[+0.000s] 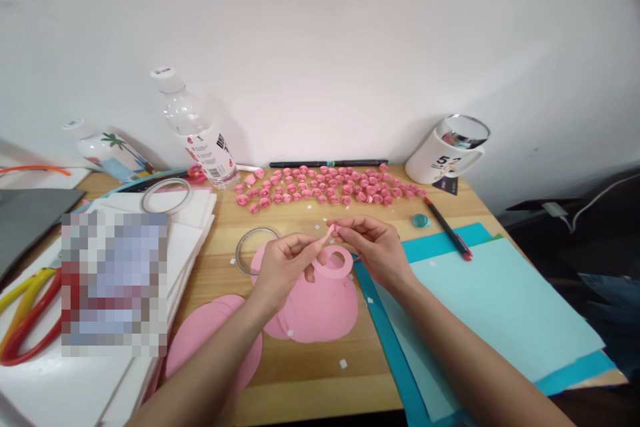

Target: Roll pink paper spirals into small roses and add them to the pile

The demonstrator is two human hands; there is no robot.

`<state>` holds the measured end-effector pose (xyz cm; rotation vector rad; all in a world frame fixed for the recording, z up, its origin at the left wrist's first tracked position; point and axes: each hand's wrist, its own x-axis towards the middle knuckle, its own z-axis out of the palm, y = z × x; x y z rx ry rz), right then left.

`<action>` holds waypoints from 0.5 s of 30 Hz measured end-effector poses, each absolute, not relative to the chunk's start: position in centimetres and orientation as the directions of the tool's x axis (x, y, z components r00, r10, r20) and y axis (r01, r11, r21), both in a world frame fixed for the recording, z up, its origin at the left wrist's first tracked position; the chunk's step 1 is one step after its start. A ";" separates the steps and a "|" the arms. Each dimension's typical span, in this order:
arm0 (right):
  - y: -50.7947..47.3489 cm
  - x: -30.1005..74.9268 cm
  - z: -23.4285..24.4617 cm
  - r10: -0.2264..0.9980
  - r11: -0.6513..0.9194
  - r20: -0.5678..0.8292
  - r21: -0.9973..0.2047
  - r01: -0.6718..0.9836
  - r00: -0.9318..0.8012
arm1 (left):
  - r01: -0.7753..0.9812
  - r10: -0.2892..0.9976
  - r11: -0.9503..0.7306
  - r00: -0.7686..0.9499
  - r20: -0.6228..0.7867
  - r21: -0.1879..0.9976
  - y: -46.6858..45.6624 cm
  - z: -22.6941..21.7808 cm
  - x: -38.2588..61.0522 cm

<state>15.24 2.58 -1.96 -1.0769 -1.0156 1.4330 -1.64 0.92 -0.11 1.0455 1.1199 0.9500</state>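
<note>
Both hands meet over the middle of the wooden desk [300, 373]. My left hand [283, 267] is closed in a pinch on a pink paper spiral strip [334, 260] that curls down into a ring. My right hand [373, 243] pinches the strip's upper end at its fingertips. Under the hands lie pink paper circles [320, 310], with another pink circle [210, 340] nearer me. Several small rolled pink paper roses [325, 188] are spread in rows at the back of the desk.
A water bottle [200, 133] leans at the back left, with a white mug [445, 150] at the back right. Light blue paper sheets [495, 307] lie right, with a red-tipped pen [450, 230] and a blue bead [421, 220]. Tape rings [167, 195], white sheets [190, 233] and red-yellow scissors [25, 320] lie left.
</note>
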 end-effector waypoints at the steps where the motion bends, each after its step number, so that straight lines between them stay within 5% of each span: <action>1: 2.6 15.2 -1.9 0.993 -0.114 -0.101 -0.964 -0.239 -0.066 | -0.076 0.956 0.246 0.185 -0.229 0.966 0.9 -0.1 -1.6; 15: 2.4 15.2 -1.8 0.993 -0.086 -0.064 -0.971 -0.225 -0.103 | -0.116 0.952 0.253 0.207 -0.226 0.960 0.7 0.4 -1.3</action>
